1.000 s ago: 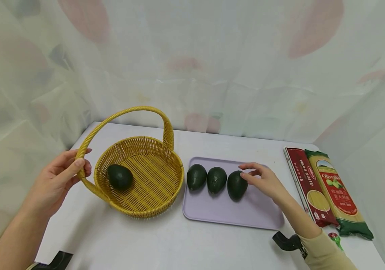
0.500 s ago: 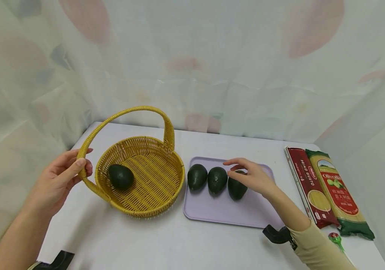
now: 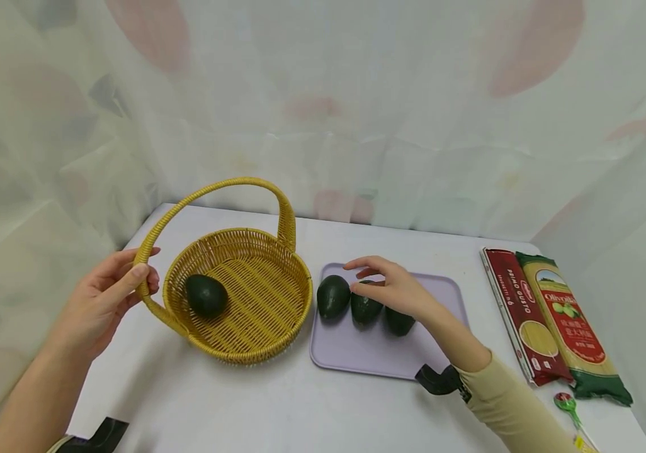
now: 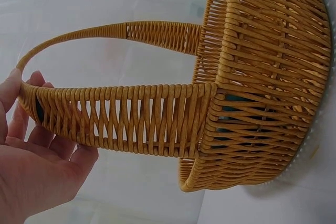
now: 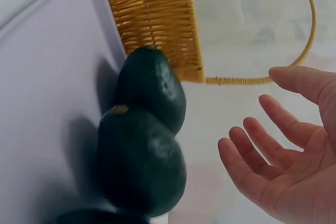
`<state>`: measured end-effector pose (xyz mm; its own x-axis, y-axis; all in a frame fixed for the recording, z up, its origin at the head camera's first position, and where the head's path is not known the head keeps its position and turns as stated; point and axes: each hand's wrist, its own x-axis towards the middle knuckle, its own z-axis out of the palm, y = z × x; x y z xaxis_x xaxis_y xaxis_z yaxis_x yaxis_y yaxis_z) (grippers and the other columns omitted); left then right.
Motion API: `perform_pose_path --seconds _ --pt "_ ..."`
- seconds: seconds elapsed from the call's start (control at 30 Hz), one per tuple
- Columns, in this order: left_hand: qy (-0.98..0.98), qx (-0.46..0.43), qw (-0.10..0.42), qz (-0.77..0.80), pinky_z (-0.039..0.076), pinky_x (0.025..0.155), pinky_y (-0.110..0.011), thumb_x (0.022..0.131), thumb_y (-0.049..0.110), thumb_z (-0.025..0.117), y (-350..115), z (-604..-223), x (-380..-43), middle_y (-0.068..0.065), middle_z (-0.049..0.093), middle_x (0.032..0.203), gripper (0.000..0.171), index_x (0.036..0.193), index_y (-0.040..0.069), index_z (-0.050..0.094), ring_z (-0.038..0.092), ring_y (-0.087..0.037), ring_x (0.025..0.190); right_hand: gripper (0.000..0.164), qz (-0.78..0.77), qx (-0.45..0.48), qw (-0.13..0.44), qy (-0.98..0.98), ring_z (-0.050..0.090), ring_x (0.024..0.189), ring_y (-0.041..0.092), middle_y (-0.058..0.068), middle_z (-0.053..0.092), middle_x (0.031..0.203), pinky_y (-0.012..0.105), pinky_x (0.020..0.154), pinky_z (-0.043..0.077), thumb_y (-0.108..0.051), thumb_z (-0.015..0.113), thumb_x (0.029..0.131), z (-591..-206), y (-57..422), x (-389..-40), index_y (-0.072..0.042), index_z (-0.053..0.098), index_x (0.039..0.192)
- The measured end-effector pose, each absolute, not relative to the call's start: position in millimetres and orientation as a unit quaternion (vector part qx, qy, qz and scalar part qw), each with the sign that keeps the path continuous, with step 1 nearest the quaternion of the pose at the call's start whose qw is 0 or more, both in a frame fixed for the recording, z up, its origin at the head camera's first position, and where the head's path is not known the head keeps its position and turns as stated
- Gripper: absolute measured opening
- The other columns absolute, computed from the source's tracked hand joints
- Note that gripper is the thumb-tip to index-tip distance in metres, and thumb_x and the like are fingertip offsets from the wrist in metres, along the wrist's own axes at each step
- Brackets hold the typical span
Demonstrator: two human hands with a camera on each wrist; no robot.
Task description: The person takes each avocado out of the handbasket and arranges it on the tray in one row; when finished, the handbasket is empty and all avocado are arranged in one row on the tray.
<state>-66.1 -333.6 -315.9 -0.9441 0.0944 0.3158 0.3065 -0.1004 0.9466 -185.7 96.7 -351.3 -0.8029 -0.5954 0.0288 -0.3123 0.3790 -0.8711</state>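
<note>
My left hand (image 3: 104,299) grips the side of the arched handle (image 4: 121,114) of a yellow woven basket (image 3: 266,302), thumb on one face and fingers behind. One dark green avocado (image 3: 206,296) lies inside the basket at its left. To the right, a lilac tray (image 3: 351,352) bears a row of three avocados: a left one (image 3: 333,297), a middle one (image 3: 365,313) and a right one (image 3: 399,322). Over the middle and right ones hovers my right hand (image 3: 393,286), fingers loosely bent. In the right wrist view that hand (image 5: 294,161) holds nothing and is apart from the avocados.
Two spaghetti packs, one red (image 3: 527,314) and one green and yellow (image 3: 572,327), lie at the right of the white table (image 3: 277,409). A lollipop (image 3: 566,402) is near the front right. A pale curtain (image 3: 323,126) hangs behind.
My right hand has moved left across the tray, from the right avocado to above the middle one, holding nothing. My left hand keeps its grip on the basket handle.
</note>
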Motion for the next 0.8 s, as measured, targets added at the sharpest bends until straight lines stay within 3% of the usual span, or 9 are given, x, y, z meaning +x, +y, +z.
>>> perform_pose_path --seconds 0.23,0.43,0.63,0.8 --pt "-0.666 -0.156 0.073 -0.726 0.051 0.077 -0.023 0.101 -0.007 0.038 -333 -315 -66 -0.006 0.064 0.088 0.029 0.126 -0.003 0.052 0.06 -0.014 0.082 0.043 -0.488 -0.315 0.162 0.798 0.054 0.119 0.022 -0.003 0.055 0.133 0.038 0.097 0.048 -0.021 0.072 0.09 -345 70 -192 -0.014 0.059 0.131" --pt "-0.668 -0.154 0.071 -0.724 0.051 0.078 -0.023 0.102 -0.007 0.038 -333 -315 -67 -0.006 0.064 0.087 0.029 0.127 -0.003 0.052 0.06 -0.015 0.082 0.046 -0.479 -0.344 0.176 0.788 0.055 0.117 0.019 -0.003 0.054 0.135 0.035 0.095 0.049 -0.02 0.073 0.089 -342 46 -198 -0.015 0.058 0.132" --pt "-0.672 -0.148 0.073 -0.722 0.051 0.077 -0.022 0.102 -0.006 0.039 -333 -315 -66 -0.006 0.064 0.088 0.029 0.127 -0.002 0.052 0.06 -0.014 0.082 0.048 -0.47 -0.365 0.204 0.777 0.052 0.122 0.028 -0.003 0.052 0.136 0.032 0.091 0.05 -0.019 0.074 0.088 -339 20 -203 -0.015 0.057 0.133" --pt "-0.676 -0.142 0.074 -0.719 0.051 0.077 -0.022 0.102 -0.005 0.04 -333 -315 -66 -0.005 0.064 0.087 0.029 0.127 -0.002 0.053 0.06 -0.013 0.082 0.049 -0.446 -0.389 0.214 0.777 0.051 0.122 0.024 -0.002 0.053 0.135 0.036 0.094 0.048 -0.019 0.074 0.087 -334 -2 -205 -0.017 0.057 0.133"
